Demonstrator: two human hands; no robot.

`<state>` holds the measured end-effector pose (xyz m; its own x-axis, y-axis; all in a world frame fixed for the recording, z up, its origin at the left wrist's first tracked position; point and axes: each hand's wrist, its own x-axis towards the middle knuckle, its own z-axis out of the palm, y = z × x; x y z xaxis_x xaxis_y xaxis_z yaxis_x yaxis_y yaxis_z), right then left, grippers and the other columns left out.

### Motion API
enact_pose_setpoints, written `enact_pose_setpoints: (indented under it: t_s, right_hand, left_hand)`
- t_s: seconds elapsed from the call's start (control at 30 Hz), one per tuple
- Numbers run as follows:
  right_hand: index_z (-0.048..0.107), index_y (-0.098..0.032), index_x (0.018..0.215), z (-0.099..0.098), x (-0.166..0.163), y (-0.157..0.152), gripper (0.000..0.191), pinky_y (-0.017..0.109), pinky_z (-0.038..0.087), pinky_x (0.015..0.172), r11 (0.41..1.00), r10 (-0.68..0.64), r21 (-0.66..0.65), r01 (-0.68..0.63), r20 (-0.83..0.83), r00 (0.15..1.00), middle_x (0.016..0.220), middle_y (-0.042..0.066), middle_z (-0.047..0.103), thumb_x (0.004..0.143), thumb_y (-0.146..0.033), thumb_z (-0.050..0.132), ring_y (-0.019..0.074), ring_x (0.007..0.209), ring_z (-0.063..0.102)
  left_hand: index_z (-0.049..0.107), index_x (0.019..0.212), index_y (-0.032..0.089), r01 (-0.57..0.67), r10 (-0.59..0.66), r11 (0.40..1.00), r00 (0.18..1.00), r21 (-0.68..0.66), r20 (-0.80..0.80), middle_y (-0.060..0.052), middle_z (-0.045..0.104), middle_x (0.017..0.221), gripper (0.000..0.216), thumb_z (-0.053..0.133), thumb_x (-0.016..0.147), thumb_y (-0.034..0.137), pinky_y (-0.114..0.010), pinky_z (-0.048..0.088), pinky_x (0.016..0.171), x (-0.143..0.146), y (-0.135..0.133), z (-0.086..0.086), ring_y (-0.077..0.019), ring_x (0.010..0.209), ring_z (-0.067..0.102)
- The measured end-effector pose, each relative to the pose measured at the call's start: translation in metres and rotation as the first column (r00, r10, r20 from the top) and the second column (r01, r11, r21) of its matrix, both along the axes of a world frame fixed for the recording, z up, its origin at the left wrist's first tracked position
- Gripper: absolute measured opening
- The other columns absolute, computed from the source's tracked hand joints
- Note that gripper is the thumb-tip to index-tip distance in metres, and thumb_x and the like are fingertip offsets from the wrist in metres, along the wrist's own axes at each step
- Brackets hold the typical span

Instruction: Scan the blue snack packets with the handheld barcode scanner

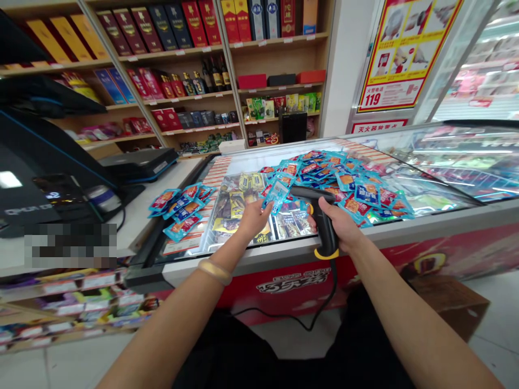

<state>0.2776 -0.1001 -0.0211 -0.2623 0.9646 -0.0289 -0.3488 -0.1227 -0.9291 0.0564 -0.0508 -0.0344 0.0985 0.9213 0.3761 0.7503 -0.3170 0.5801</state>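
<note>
Over the glass top of a chest freezer [190,246], my left hand [254,217] pinches a small blue snack packet [277,195], its pale back turned up. My right hand [340,224] is wrapped round the handle of a black barcode scanner [326,229] with yellow trim. The scanner's head points left, close to the packet. Behind and to the right of the scanner lies a large heap of blue and red snack packets [367,194]. A smaller pile of the same packets [178,208] rests at the left, partly on the freezer's edge and the counter.
A cable [312,319] hangs from the scanner down in front of the freezer. A dark checkout terminal [52,162] stands on the counter [140,219] at the left. Shelves of boxes and bottles [194,97] line the back. A cardboard box [450,302] sits on the floor at right.
</note>
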Motion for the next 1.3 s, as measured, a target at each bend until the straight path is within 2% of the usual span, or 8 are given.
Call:
enact_pose_setpoints:
  t_s: [0.5,0.6,0.7,0.8,0.9,1.03,1.17,1.3]
  right_hand:
    - [0.058,-0.018,0.077,-0.005,0.003,0.004,0.051,0.023,0.039,0.047,0.999,0.039,-0.006,-0.039,-0.014,0.999,0.056,0.0,0.058,0.068,-0.067,0.068,0.0113,0.05,0.05]
    - [0.058,-0.018,0.077,-0.004,0.002,0.003,0.052,0.023,0.039,0.045,1.0,-0.004,-0.011,0.003,-0.021,1.0,0.056,0.0,0.058,0.065,-0.067,0.07,0.0111,0.048,0.049]
    - [0.058,-0.018,0.075,-0.001,-0.008,0.0,0.052,0.023,0.04,0.044,0.998,-0.048,-0.031,0.047,-0.038,0.998,0.055,0.0,0.058,0.063,-0.067,0.071,0.011,0.047,0.049]
    - [0.058,-0.018,0.076,0.003,-0.03,0.001,0.05,0.022,0.039,0.042,0.998,-0.014,-0.062,0.009,-0.067,0.998,0.054,0.0,0.058,0.065,-0.065,0.071,0.0107,0.046,0.049]
    - [0.059,-0.017,0.076,0.007,-0.064,0.005,0.046,0.02,0.041,0.043,0.994,0.054,-0.09,-0.064,-0.102,0.993,0.053,0.0,0.058,0.071,-0.061,0.069,0.0103,0.045,0.05]
    - [0.059,-0.016,0.073,0.012,-0.114,0.012,0.04,0.021,0.041,0.042,0.977,0.161,-0.125,-0.175,-0.113,0.98,0.05,0.001,0.057,0.081,-0.055,0.062,0.0103,0.043,0.05]
    - [0.059,-0.015,0.072,0.014,-0.147,0.015,0.039,0.02,0.041,0.042,0.96,0.219,-0.151,-0.236,-0.116,0.969,0.05,0.001,0.057,0.086,-0.052,0.058,0.0093,0.041,0.05]
    - [0.059,-0.015,0.072,0.012,-0.157,0.014,0.039,0.019,0.041,0.042,0.949,0.216,-0.212,-0.232,-0.097,0.972,0.05,0.001,0.056,0.089,-0.05,0.054,0.0089,0.04,0.049]
  left_hand:
    - [0.06,0.075,0.018,0.0,0.0,1.0,1.0,0.02,-0.012,0.005,0.041,0.048,0.028,0.048,0.088,0.039,-0.025,0.028,0.05,0.0,0.001,-0.002,-0.0129,0.047,0.043]
    - [0.058,0.069,0.018,-0.006,0.006,0.997,1.0,0.072,-0.005,0.002,0.047,0.05,0.03,0.048,0.089,0.038,-0.025,0.032,0.053,0.002,-0.001,-0.003,-0.0138,0.051,0.048]
    - [0.063,0.078,0.018,0.003,-0.002,0.985,1.0,0.175,-0.004,-0.002,0.062,0.065,0.031,0.042,0.091,0.035,-0.026,0.042,0.062,-0.003,-0.006,0.0,-0.0163,0.064,0.059]
    - [0.066,0.099,0.016,-0.004,0.022,0.957,0.998,0.291,-0.058,-0.008,0.071,0.09,0.032,0.038,0.093,0.032,-0.028,0.048,0.079,-0.029,-0.012,0.01,-0.0191,0.085,0.065]
    - [0.06,0.12,0.015,-0.071,0.138,0.929,0.977,0.364,-0.16,-0.011,0.068,0.116,0.038,0.036,0.093,0.028,-0.034,0.046,0.095,-0.074,-0.017,0.028,-0.0217,0.107,0.062]
    - [0.046,0.139,0.013,-0.307,0.403,0.899,0.86,0.314,-0.313,-0.017,0.056,0.135,0.049,0.03,0.094,0.024,-0.044,0.039,0.106,-0.14,-0.026,0.046,-0.0273,0.123,0.053]
    - [0.036,0.147,0.022,-0.547,0.518,0.83,0.688,0.106,-0.508,-0.017,0.028,0.156,0.063,0.041,0.09,0.048,-0.065,0.027,0.106,-0.177,-0.033,0.038,-0.0442,0.14,0.027]
    - [0.025,0.151,0.026,-0.575,0.465,0.818,0.675,-0.013,-0.573,-0.014,0.018,0.159,0.069,0.036,0.09,0.056,-0.066,0.027,0.106,-0.188,-0.033,0.02,-0.047,0.141,0.021]
